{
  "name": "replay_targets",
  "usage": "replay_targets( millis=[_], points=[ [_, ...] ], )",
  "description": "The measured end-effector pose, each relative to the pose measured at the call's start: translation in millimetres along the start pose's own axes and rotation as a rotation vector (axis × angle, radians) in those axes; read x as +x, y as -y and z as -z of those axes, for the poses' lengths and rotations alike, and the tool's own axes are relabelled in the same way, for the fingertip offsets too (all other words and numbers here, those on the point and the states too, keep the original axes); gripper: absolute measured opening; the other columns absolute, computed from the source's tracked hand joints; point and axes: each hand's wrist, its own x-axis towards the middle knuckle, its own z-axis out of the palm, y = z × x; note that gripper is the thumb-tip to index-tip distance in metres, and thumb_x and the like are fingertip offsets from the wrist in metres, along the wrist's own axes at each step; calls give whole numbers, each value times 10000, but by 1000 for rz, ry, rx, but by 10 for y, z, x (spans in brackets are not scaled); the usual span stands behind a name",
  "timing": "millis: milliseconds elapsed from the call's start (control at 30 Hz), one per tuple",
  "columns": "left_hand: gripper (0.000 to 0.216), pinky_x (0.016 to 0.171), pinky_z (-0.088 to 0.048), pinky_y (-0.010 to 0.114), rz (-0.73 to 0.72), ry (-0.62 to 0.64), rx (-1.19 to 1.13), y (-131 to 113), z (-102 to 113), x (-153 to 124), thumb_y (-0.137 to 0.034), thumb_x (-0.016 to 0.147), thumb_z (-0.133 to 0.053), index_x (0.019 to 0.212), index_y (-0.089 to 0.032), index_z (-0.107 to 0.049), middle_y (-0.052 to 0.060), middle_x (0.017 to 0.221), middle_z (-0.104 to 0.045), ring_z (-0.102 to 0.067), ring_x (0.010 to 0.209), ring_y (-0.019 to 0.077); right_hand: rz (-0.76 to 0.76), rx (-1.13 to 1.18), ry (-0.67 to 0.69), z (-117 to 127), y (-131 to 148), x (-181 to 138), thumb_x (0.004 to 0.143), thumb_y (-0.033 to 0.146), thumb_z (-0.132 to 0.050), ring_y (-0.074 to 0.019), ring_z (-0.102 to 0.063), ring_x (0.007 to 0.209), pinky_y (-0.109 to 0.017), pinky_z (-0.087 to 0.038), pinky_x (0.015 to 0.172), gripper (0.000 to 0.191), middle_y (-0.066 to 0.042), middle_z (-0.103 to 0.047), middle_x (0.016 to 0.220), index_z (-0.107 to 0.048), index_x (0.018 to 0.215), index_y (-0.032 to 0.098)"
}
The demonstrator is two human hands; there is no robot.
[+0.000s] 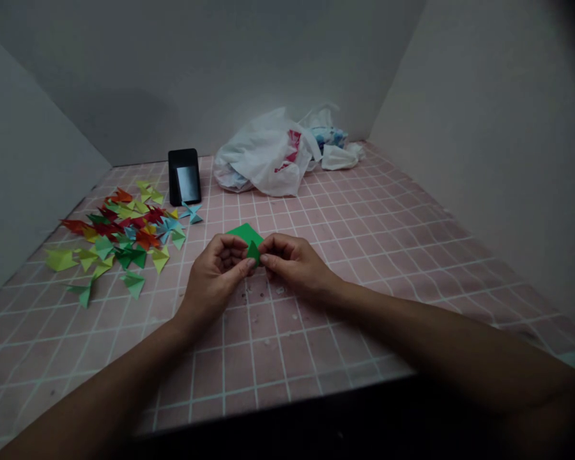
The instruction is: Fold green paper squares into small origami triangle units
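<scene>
Between my two hands is a small folded piece of dark green paper (pixel 253 251), pointed at the top. My left hand (pixel 219 266) pinches its left side between thumb and fingers. On the other side, my right hand (pixel 290 259) grips the right edge with thumb and forefinger. Just behind the fingers, a brighter green sheet of paper (pixel 245 232) lies on the table, partly hidden by my hands. To the left is a spread of folded paper butterflies (pixel 133 255) in red, orange, yellow, green and light blue.
A pink checked cloth (pixel 364 243) covers the table. A black phone-like device (pixel 184 177) stands upright at the back left. White plastic bags (pixel 268 150) with red print lie at the back middle, beside a crumpled white item (pixel 340 157). Pale walls (pixel 230 57) enclose the table.
</scene>
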Motion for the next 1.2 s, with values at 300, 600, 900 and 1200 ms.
replay_targets(
  millis=[300,600,900,1200],
  points=[
    [157,718,-536,273,-56,9,140,-12,17,-37,-242,774,-793,854,-205,-664,-5,803,-677,-657,750,147,37,2,14,-5,-31,-5,815,251,-696,-91,-486,597,-259,-388,570,146,52,-542,704,-559,811,199],
    [145,736,-527,297,-83,11,191,6,19,-38,-257,793,-786,876,-211,-676,9,824,-699,-666,769,167,82,-136,-61,-15,-41,-27,834,282,-698,-112,-436,638,-265,-327,566,217,39,-502,671,-526,727,204],
    [137,759,-532,307,-80,3,233,13,31,-34,-281,794,-795,874,-211,-708,19,841,-728,-682,792,186,99,-231,-79,-13,-20,-41,833,277,-662,-120,-431,640,-268,-314,573,216,41,-476,651,-505,702,209],
    [133,652,-500,262,-14,12,142,-12,37,-11,-292,754,-787,756,-191,-701,2,732,-695,-631,688,149,103,-230,-36,-25,7,-68,886,318,-635,-129,-447,671,-274,-333,592,211,27,-503,681,-537,737,205]
  ],
)
